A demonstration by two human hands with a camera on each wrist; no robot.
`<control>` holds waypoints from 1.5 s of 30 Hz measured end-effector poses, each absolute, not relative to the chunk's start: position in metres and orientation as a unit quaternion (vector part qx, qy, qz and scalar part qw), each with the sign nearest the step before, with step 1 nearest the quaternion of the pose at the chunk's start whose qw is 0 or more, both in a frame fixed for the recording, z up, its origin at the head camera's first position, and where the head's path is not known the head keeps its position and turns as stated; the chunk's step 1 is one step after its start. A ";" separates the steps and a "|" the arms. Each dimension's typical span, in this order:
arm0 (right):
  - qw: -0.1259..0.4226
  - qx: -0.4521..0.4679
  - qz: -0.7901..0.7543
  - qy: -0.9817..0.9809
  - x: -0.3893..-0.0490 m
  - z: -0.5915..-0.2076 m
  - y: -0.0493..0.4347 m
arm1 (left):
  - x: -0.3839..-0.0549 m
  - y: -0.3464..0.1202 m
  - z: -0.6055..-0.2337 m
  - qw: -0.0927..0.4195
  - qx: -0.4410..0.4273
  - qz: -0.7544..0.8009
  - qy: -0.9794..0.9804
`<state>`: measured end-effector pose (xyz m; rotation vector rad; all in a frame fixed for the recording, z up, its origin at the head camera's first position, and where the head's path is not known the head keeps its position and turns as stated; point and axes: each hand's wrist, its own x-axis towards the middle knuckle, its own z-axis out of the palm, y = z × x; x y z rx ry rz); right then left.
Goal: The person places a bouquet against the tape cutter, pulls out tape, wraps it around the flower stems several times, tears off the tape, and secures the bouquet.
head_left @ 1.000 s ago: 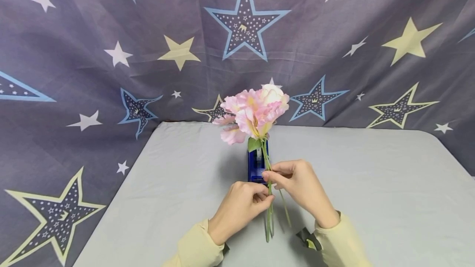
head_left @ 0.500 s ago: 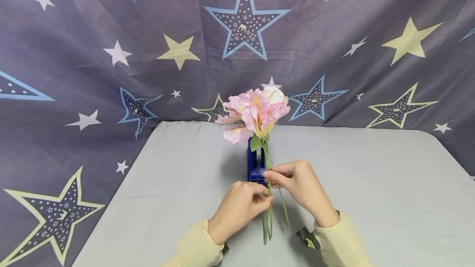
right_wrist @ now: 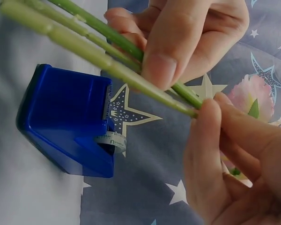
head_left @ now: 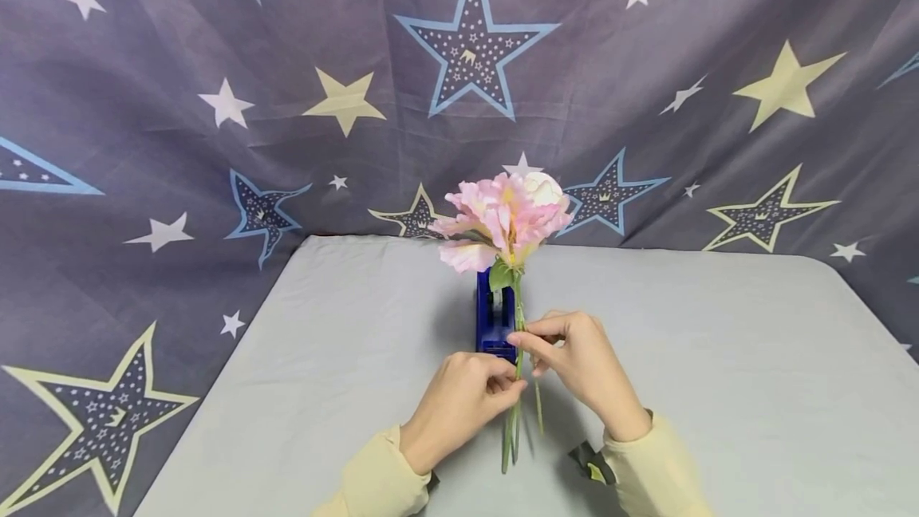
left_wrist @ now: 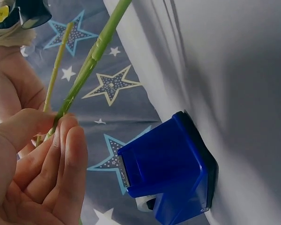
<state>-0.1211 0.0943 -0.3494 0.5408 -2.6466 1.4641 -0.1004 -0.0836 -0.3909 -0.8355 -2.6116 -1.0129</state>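
Pink artificial flowers (head_left: 502, 218) and a white flower (head_left: 543, 189) stand bunched upright over the table, with a green leaf under the blooms. My left hand (head_left: 463, 399) pinches the green stems (head_left: 510, 437) low down between thumb and fingers. Just above it, my right hand (head_left: 583, 369) pinches the stems too. One paler stem (right_wrist: 70, 44) slants apart from the others at its lower end. Behind the stems sits a blue tape dispenser (head_left: 495, 337); a strip of clear tape (right_wrist: 113, 140) curls near its cutter in the right wrist view.
A grey cloth covers the table (head_left: 345, 325). At the back hangs a dark curtain (head_left: 287, 38) printed with stars. Dark straps with a yellow label (head_left: 594, 465) show at the right sleeve.
The blooms have shifted slightly right while the lower stem ends have swung left. The separate stem has come closer to the others. Both hands keep nearly the same place.
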 end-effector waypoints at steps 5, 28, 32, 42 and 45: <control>0.025 0.162 0.489 -0.857 -0.121 -0.351 0.094 | -0.101 -0.083 -0.392 0.101 -0.284 -0.344 -0.889; 0.052 0.146 0.489 -0.858 -0.120 -0.357 0.112 | -0.103 -0.062 -0.385 0.027 -0.273 -0.370 -0.888; 0.057 0.151 0.483 -0.860 -0.119 -0.359 0.116 | -0.102 -0.058 -0.386 0.015 -0.269 -0.380 -0.885; 0.042 0.138 0.474 -0.869 -0.117 -0.359 0.129 | -0.102 -0.044 -0.390 0.004 -0.275 -0.376 -0.885; 0.029 0.130 0.473 -0.871 -0.116 -0.358 0.134 | -0.102 -0.039 -0.391 0.009 -0.281 -0.367 -0.887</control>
